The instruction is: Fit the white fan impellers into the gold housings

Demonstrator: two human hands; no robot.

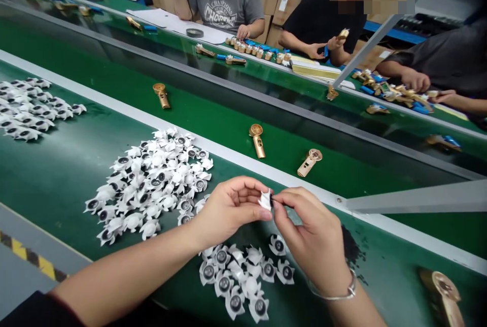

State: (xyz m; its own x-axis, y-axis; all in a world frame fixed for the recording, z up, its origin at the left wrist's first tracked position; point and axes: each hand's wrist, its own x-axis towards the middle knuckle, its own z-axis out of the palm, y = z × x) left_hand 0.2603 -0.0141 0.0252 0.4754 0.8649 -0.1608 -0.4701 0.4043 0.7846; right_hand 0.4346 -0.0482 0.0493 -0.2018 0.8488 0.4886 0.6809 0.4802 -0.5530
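Observation:
My left hand pinches a small white fan blade between thumb and fingers, its dark hub side turned to the right. Thumb and forefinger of my right hand are closed together at that hub, on what looks like a small black part, mostly hidden by the fingertips. Below my hands lies a loose group of white fan blades, most with their dark hubs up. A larger heap of fan blades is left of my left hand. To the right of my right wrist is a pile of tiny black pieces.
Gold fan housings lie on the green conveyor belt beyond a white rail. Another gold housing is at the near right. A metal strut crosses at right. Across the line, several people handle gold parts.

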